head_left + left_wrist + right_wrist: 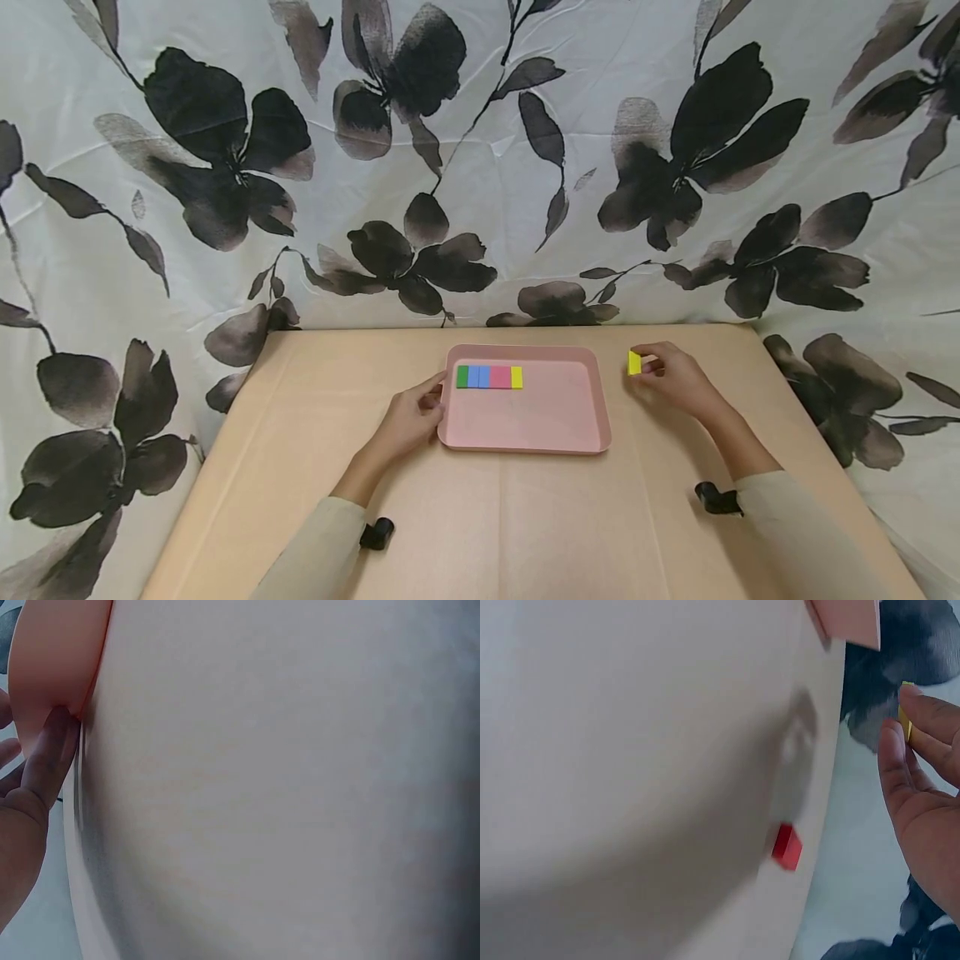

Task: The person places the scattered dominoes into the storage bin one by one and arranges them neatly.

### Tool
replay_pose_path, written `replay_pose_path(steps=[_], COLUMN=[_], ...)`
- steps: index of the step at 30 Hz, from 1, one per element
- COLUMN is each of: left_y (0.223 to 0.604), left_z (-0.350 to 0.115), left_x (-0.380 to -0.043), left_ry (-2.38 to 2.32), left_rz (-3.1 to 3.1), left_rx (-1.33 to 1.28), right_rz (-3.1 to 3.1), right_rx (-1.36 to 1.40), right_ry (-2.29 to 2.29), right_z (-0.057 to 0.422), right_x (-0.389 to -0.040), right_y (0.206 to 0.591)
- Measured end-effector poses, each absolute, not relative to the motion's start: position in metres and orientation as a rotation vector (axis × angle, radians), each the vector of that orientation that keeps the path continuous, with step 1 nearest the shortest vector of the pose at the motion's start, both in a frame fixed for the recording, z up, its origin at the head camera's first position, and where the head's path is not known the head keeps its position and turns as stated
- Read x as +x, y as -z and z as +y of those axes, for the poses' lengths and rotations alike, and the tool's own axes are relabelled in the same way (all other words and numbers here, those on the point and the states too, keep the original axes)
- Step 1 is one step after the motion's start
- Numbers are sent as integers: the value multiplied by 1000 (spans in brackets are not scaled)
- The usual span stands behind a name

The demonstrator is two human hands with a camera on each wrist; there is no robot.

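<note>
A pink tray (528, 427) lies on the table, and a row of small blocks sits edge to edge in its upper left part. From left to right the row runs green (462, 377), blue (478, 377), pink (500, 377) and yellow (517, 377). My left hand (408, 417) holds the tray's left edge; the left wrist view has the thumb (54, 746) against its wall. To the right of the tray, my right hand (681, 382) pinches another yellow block (634, 362) between thumb and fingertips, above the table.
A red block (786, 846) lies on the table in the right wrist view; the head view does not show it. The beige-covered table (315, 450) ends at the back against a floral cloth (525, 208). Black wrist cameras (377, 533) jut from both sleeves.
</note>
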State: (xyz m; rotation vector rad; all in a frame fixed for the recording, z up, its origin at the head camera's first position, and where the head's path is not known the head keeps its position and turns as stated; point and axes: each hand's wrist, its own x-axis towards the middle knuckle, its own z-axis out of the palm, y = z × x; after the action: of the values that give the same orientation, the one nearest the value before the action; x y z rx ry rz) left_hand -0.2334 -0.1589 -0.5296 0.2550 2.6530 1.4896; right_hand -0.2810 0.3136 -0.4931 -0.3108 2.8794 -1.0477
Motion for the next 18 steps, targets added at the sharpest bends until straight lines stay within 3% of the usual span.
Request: replay_pose_path(steps=[18], left_y=[532], left_z=[-158], left_x=[-228], left_ry=[-1508], left_rz=[2641], left_rx=[246], right_rz=[2764], right_rx=[-363], right_ry=[1092], right_z=[243], right_x=[-285], right_y=[483])
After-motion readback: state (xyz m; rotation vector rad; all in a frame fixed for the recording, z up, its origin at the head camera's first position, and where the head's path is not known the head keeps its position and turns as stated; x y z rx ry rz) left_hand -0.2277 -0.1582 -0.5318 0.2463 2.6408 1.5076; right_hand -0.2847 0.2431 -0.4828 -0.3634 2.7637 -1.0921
